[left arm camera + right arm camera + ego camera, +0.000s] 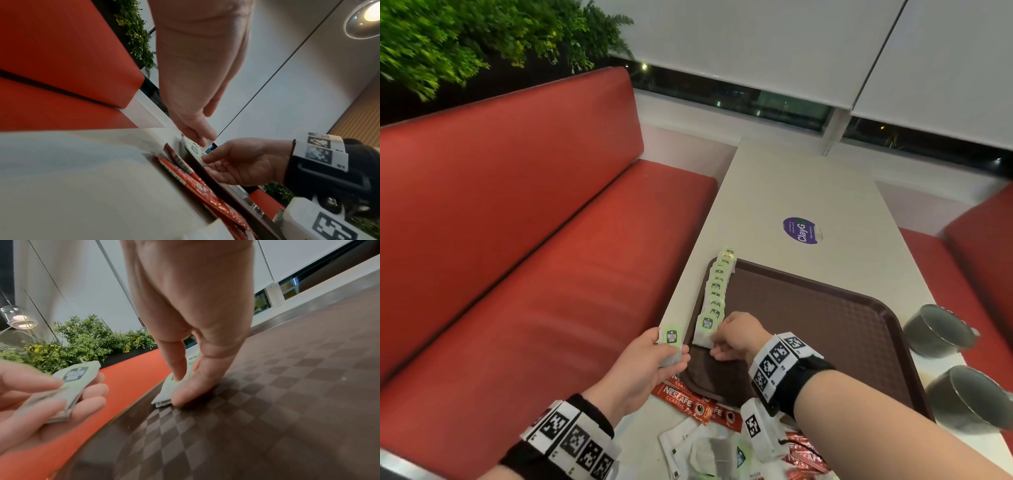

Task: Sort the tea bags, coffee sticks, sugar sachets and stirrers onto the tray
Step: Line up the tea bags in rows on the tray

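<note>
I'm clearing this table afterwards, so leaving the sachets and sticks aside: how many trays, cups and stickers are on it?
Trays: 1
Cups: 2
Stickers: 1
Total: 4

Tray (pixel 825 329) on table (pixel 791 192), tea bags (pixel 714 294) in an overlapping row along tray's left edge, coffee sticks (pixel 681 399) at its near corner — two cups (pixel 941 330) right of tray, bench (pixel 517 240) left of table.
</note>
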Demonstrator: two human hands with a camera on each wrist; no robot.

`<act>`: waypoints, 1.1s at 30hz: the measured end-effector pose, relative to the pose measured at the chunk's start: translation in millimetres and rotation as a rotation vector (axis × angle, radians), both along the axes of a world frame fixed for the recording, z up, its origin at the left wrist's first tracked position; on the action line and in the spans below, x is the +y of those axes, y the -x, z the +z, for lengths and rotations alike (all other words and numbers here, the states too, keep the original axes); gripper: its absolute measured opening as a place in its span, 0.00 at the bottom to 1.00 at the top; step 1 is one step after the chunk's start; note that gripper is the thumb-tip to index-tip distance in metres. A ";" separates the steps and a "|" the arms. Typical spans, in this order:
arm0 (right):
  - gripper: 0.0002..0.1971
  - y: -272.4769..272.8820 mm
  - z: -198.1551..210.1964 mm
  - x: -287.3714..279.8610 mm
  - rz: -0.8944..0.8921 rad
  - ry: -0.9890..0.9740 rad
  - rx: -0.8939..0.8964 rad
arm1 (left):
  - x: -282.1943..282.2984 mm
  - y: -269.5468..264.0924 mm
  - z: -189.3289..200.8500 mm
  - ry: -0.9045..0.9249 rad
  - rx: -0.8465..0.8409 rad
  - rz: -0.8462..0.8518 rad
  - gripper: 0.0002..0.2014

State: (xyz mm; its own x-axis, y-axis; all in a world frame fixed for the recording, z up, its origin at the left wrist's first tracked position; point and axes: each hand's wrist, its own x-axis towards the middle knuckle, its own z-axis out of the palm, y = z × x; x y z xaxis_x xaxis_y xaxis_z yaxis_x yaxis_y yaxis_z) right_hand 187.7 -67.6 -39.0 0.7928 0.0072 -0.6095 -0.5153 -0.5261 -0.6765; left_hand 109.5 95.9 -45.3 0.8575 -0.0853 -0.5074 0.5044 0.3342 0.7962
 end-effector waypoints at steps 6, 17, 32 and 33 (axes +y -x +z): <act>0.03 12.3 15.0 -7.9 0.121 0.080 -0.149 | -1.5 -0.4 1.5 -0.038 -0.016 -0.037 0.19; 0.02 45.6 17.4 -8.3 0.169 -0.239 -0.306 | -24.0 -0.1 22.6 -0.061 -0.116 -0.142 0.18; 0.15 22.3 -1.0 -6.3 -0.096 -0.152 -0.090 | 56.2 55.6 26.9 -0.269 -0.168 0.093 0.13; 0.15 20.8 -1.5 -3.5 -0.102 -0.137 -0.079 | 62.4 64.6 26.3 -0.269 -0.167 0.117 0.12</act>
State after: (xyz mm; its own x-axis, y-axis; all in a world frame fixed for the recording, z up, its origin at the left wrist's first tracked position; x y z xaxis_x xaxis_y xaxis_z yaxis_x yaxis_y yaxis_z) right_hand 166.9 -71.1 -40.5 0.8389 0.0029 -0.5444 -0.5039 -0.3740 -0.7786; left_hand 44.9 158.3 -19.0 0.9266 0.1365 -0.3503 0.3304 0.1491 0.9320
